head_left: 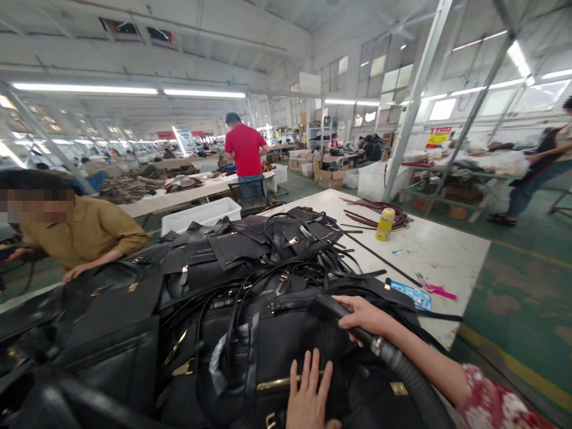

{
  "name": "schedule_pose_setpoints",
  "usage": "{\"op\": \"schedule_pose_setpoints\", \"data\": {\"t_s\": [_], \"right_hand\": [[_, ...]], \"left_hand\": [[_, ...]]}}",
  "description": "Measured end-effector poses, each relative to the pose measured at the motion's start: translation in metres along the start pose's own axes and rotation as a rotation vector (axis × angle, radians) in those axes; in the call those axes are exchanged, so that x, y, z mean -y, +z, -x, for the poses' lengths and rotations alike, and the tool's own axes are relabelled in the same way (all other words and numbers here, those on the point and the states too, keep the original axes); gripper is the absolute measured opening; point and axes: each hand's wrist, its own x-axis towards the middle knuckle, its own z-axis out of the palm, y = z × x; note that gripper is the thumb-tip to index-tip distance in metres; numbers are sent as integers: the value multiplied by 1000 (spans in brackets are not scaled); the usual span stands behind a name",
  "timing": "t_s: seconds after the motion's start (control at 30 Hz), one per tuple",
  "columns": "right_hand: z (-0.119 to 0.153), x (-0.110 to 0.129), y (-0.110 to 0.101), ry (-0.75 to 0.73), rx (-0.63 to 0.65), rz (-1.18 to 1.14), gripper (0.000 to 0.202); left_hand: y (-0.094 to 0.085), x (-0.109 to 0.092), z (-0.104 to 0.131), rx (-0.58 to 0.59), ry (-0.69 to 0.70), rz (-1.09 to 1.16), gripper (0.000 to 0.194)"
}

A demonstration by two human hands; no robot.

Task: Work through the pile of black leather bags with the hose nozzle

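My right hand [367,316] is wrapped round the handle of a black vacuum hose [409,363]. Its nozzle [328,307] rests at the upper part of a black leather bag [290,333]. Flat on that same bag, fingers spread, lies my left hand [308,390], beside a gold zipper [272,381]. Thin black straps and a clear plastic wrap [218,363] lie to the left of it. From the camera, the hose runs down to the bottom right edge, where it leaves view.
More black bags [241,241] with gold buckles cover much of the white table [438,244]. On it also are a yellow bottle [385,224], brown straps [370,219], a blue packet [411,295] and a pink-handled tool [440,291]. A co-worker [98,229] leans in at left.
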Motion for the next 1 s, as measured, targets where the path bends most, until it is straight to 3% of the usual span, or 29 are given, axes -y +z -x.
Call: {"op": "schedule_pose_setpoints", "data": {"t_s": [0.13, 0.23, 0.33, 0.47, 0.6, 0.7, 0.87, 1.0], "right_hand": [[-36, 8, -3, 28, 39, 33, 27], [-41, 20, -11, -27, -19, 26, 24], [-17, 25, -22, -86, -95, 4, 34], [46, 14, -24, -78, -82, -23, 66], [111, -8, 1, -2, -34, -43, 74], [139, -24, 27, 76, 38, -130, 78], [129, -52, 58, 143, 9, -181, 82], [113, -56, 65, 59, -103, -176, 79]], "left_hand": [[-1, -2, 6, -41, 9, -62, 85], [-9, 3, 12, -77, 37, -127, 78], [-22, 8, 13, -83, 51, -175, 84], [-34, 6, 3, -42, -53, -208, 85], [-36, 1, -6, -25, -84, -176, 71], [-33, -1, -6, -22, -93, -175, 69], [-31, -3, -2, -23, -83, -202, 70], [-30, -4, 0, -40, -88, -203, 71]]}}
